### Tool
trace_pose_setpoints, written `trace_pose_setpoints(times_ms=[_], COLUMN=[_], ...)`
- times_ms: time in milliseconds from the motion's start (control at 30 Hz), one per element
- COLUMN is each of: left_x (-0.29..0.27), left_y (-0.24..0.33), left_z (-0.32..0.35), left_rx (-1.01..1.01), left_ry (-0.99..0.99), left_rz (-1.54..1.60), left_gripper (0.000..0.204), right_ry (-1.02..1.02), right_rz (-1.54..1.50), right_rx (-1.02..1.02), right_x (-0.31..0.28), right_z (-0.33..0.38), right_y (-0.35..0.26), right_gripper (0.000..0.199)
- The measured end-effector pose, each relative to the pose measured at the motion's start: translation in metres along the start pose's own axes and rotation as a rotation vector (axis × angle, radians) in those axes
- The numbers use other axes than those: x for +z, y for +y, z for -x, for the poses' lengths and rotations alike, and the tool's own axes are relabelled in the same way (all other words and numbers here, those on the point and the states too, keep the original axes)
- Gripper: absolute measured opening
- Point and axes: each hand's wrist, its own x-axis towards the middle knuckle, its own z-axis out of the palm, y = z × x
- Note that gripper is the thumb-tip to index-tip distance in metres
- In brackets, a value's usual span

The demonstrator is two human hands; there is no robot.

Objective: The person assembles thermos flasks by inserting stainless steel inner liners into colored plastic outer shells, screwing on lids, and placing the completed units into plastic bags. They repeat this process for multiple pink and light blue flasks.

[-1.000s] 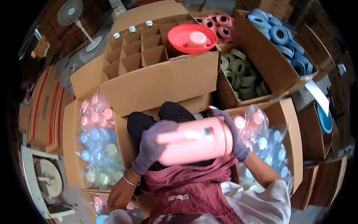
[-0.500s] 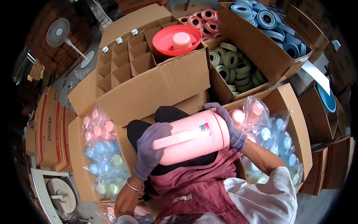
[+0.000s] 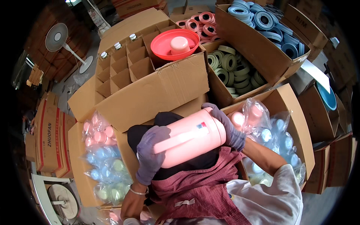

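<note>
Across my lap lies a pink thermos jug (image 3: 185,146) on its side, its long pink handle facing up and a small label stuck near the wider right end. My left hand (image 3: 150,155), in a grey-purple glove, is closed round the left end by the handle. The gloved right hand (image 3: 229,129) curls over the right end, fingers wrapped on its far edge. The underside of the jug and some fingertips are hidden.
Ahead stands a divided carton (image 3: 150,95) with several silver-topped flasks and a red basin (image 3: 157,47) holding a pink cup. Boxes of green rings (image 3: 234,71) and blue rings (image 3: 264,20) sit beyond. Bagged pink, blue and green cups (image 3: 107,161) flank me.
The jug has rolled a little, its label now sitting slightly higher and further left. Both hands keep hold of it and have shifted slightly.
</note>
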Motion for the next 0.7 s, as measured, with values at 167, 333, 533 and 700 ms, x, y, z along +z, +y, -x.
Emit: trace_pose_setpoints(times_ms=[167, 333, 533, 700], left_x=[-0.004, -0.007, -0.004, -0.003], left_y=[-0.015, -0.046, -0.043, 0.001], left_z=[0.010, 0.042, 0.029, -0.008], left_rx=[-0.011, -0.267, -0.081, 0.275], left_ry=[-0.046, -0.340, -0.015, -0.060], left_rz=[0.025, 0.150, -0.246, -0.287], left_gripper=[0.024, 0.026, 0.026, 0.017], right_ry=[0.010, -0.611, -0.286, 0.118], right_rz=[0.208, 0.564, 0.330, -0.291], right_rx=[-0.092, -0.650, -0.275, -0.001], right_x=[-0.013, 0.021, 0.013, 0.006], right_z=[0.009, -0.007, 0.006, 0.011], right_y=[0.014, -0.114, -0.070, 0.024], right_gripper=[0.055, 0.101, 0.091, 0.047])
